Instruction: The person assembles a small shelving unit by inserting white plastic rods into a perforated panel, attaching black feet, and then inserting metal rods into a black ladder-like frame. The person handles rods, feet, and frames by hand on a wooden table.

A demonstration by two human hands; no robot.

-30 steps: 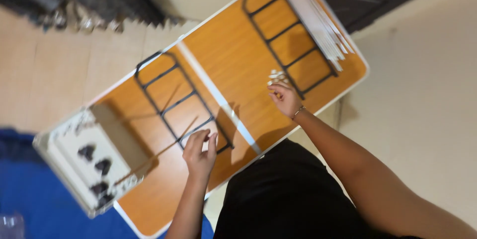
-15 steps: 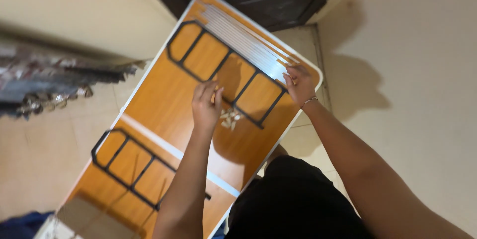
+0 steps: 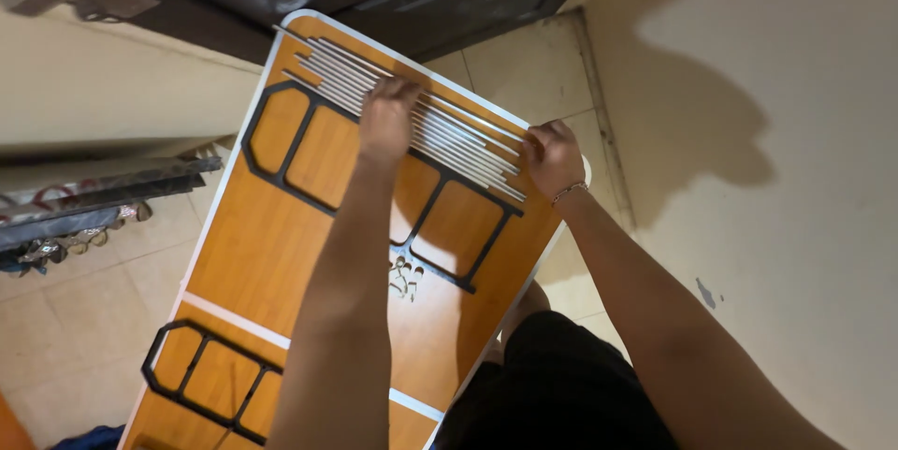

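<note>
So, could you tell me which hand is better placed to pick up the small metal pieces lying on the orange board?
Probably the left hand: its forearm passes right beside the small metal pieces. The right hand rests at the board's far edge, on the end of the silver rods.

packages: none in view | labels: none in view | signs: none in view | screens: none in view | printed surfaces: none legible anywhere in the head view
</note>
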